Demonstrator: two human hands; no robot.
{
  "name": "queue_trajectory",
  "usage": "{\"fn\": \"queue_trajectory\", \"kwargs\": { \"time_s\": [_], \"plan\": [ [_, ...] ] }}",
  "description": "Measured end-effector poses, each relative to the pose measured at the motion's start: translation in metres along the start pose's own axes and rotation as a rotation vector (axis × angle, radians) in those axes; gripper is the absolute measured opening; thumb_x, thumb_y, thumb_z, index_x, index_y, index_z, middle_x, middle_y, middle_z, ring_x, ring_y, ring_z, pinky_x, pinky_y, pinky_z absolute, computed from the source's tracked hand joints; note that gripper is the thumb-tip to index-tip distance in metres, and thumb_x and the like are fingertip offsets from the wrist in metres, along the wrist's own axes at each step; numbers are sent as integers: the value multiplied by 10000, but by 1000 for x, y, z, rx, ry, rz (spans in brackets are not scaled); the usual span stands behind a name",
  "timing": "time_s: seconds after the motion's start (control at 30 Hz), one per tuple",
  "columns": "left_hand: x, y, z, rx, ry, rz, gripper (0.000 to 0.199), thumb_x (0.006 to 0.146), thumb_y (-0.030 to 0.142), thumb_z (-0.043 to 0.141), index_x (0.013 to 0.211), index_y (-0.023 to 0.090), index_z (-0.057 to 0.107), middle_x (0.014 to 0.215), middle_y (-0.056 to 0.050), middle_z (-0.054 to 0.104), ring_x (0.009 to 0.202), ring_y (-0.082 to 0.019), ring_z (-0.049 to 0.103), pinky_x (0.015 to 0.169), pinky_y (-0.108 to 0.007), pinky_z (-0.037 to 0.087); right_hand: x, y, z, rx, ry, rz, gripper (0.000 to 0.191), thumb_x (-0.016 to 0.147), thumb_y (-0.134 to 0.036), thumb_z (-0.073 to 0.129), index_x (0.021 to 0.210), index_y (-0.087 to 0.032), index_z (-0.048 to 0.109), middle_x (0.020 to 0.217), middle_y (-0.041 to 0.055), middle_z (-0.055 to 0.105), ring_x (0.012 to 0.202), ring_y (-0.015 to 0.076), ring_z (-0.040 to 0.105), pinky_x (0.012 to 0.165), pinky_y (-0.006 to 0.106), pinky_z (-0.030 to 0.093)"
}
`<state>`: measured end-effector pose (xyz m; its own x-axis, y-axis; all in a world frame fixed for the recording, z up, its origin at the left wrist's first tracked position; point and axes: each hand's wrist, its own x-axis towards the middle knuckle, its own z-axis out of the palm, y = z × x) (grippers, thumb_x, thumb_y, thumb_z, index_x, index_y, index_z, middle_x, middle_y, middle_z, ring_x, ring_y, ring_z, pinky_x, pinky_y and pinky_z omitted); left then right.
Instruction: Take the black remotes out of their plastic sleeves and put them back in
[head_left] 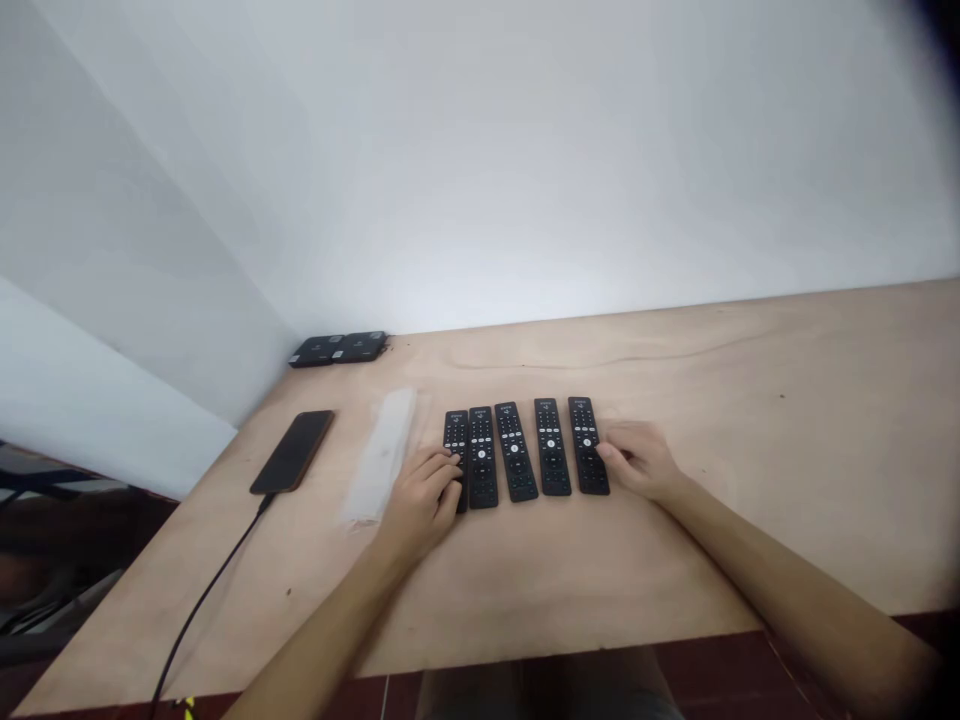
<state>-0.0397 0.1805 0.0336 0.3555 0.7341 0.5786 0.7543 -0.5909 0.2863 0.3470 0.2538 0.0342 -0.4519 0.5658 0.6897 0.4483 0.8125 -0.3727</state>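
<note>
We look through one camera, which is worn on the head of the person. It faces forward and down, so we see the bench [750, 400] from above, and the wall [525, 150] fills most of the upper part. We stand quite near: the forearms [337, 610] come in from the bottom, and the left hand [427, 495] and right hand [641, 458] appear around the middle. The view is wide, taking in also the legs [626, 685] below the near edge. Both long bench edges climb slightly toward the right.
</note>
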Motion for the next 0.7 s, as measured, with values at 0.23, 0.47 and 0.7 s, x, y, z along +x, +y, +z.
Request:
{"fn": "queue_trajectory", "kwargs": {
  "time_s": [0.23,0.47,0.7],
  "plan": [
    [-2,17,-10,59,-49,94,255,1027,108,570,871,250,713,956,-92,766,1060,-289,716,996,-514,654,-6,-17,8,-118,-48,-211,489,1109,-366,624,663,-269,447,590,-19,484,557,186,428,576,372,314],
    [-35,61,-13,124,6,60,238,970,55,570,910,259,677,956,-87,710,1165,-322,719,1062,-579,639,-17,-52,29,-159,-125,-388,489,1061,-358,729,650,-268,480,591,-32,500,563,179,453,568,370,341],
    [-54,122,-2,48,61,-69,179,947,121,589,978,273,678,1015,-119,714,1115,-359,729,1022,-643,659,-20,-90,50,-154,-182,-445,447,1058,-264,735,659,-248,534,612,-33,568,570,157,475,591,348,350]
  ]
}}
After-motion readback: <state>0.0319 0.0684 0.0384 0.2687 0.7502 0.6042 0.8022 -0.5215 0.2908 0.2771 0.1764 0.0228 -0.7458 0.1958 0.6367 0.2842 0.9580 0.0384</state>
